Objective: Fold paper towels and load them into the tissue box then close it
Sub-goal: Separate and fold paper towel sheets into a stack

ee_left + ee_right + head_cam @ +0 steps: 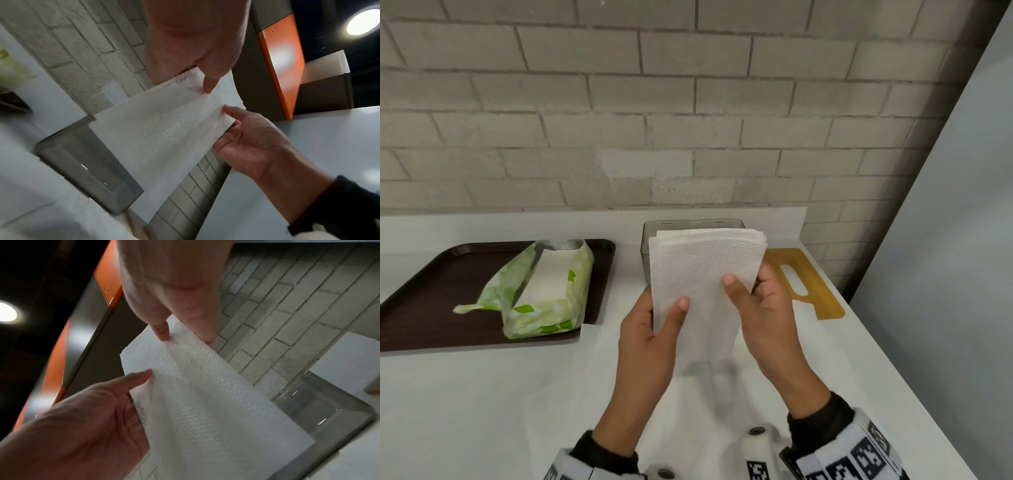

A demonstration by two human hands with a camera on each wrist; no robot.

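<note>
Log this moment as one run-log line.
stage: loading | left hand: holds folded paper towels | right hand: holds same stack | tissue box: open, behind stack | wooden lid: off, on counter

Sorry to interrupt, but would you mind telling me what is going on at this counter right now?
A person is holding a folded stack of paper towels up in both hands, the left hand pinching its near left edge and the right hand its right edge. The stack is in the air in front of the grey tissue box, which stands open at the back of the white counter. Its wooden lid lies to the right. An opened green towel pack rests on a brown tray.
</note>
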